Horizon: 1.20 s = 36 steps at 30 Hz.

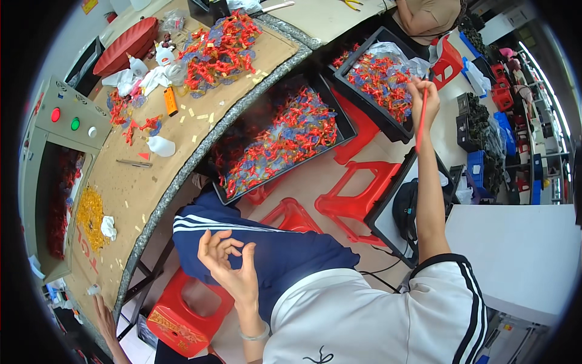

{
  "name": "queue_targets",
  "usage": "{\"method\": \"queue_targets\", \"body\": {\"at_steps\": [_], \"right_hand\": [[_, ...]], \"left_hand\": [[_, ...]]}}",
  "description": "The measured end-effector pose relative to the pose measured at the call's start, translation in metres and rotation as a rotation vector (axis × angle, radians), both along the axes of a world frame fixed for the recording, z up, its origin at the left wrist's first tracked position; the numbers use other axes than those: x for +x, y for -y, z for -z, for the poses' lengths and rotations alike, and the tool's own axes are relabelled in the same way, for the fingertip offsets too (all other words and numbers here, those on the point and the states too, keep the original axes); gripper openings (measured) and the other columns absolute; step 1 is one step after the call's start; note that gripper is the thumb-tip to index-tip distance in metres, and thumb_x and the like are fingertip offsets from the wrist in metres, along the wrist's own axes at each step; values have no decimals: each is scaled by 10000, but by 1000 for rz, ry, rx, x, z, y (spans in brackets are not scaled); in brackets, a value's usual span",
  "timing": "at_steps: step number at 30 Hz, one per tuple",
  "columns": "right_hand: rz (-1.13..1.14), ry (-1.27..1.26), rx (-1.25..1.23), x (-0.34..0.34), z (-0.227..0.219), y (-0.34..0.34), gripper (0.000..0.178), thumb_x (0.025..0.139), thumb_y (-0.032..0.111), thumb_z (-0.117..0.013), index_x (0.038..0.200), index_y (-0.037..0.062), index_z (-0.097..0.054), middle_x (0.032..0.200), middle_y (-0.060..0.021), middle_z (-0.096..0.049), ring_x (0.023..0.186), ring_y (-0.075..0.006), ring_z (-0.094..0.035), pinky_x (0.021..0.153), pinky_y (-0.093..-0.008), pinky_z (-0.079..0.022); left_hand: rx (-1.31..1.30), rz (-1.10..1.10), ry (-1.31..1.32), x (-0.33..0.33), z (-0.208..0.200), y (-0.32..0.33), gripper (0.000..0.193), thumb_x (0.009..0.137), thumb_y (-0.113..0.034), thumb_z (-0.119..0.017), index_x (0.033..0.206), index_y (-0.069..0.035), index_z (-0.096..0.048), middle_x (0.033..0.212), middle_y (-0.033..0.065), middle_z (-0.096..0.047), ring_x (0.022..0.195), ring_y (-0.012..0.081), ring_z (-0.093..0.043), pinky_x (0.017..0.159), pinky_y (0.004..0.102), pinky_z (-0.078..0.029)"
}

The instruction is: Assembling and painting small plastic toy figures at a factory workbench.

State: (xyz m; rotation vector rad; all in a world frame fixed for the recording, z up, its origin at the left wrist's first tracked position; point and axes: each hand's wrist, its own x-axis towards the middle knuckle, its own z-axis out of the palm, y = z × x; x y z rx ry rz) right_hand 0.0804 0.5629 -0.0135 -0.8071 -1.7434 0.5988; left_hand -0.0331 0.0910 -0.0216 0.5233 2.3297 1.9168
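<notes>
My right hand (424, 102) is raised at the far right, fingers closed around a slender red stick (421, 124) that points down along my forearm. Its exact kind cannot be made out. Just beyond that hand is a black crate (394, 128) holding small red, blue and yellowish plastic pieces (382, 82). My left hand (233, 264) hovers over my dark blue trousers (303, 252), palm up, with loosely curled, spread fingers and nothing in it. A second black crate (273, 171) of the same pieces stands between my knees and the workbench.
On the curved workbench (182, 136) lie a heap of red and blue pieces (221, 54), white bottles (161, 145), an orange box (170, 101) and yellow pieces (91, 215). Red stools (351, 200) stand around me. Another person's hand (104, 318) shows at lower left; a person (424, 21) sits far right.
</notes>
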Motion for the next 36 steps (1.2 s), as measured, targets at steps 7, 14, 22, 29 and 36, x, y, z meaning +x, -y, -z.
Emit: {"method": "queue_targets", "body": {"at_steps": [7, 14, 22, 29, 36], "right_hand": [[-114, 33, -49, -36, 69, 31, 291, 845, 143, -687, 694, 45, -458, 596, -28, -545, 605, -59, -513, 521, -235, -405], [-495, 590, 6, -97, 168, 106, 253, 730, 25, -714, 812, 31, -475, 752, -151, -583, 695, -339, -605, 608, -404, -479], [-532, 527, 83, -156, 198, 134, 361, 632, 18, -749, 860, 42, -471, 734, -154, -595, 776, -373, -582, 652, -468, -449], [-549, 735, 193, -169, 214, 137, 288, 632, 9, -678, 852, 39, -494, 728, -169, -610, 750, -395, -584, 656, -492, -450], [-498, 241, -284, -149, 187, 136, 347, 669, 32, -790, 791, 38, -465, 755, -119, -638, 616, -191, -618, 571, -291, -488]], "left_hand": [[-6, -65, 19, -11, -1, 10, 649, 754, 124, -646, 1306, -9, -333, 1027, 121, -540, 748, 115, -549, 640, 204, -420], [-88, -34, 33, -8, -1, 19, 611, 775, 85, -651, 1296, 2, -342, 1021, 125, -554, 759, 113, -562, 644, 201, -428], [-106, -81, 57, -5, -1, 24, 585, 789, 92, -631, 1293, 5, -348, 1009, 124, -558, 763, 113, -560, 650, 205, -435], [-104, -10, 69, 2, -3, 18, 550, 812, 79, -610, 1294, 1, -357, 1004, 120, -563, 764, 116, -563, 663, 211, -442], [-39, 7, 127, 2, 1, 21, 499, 846, 43, -595, 1290, 9, -369, 1025, 127, -569, 814, 129, -583, 706, 227, -474]]}}
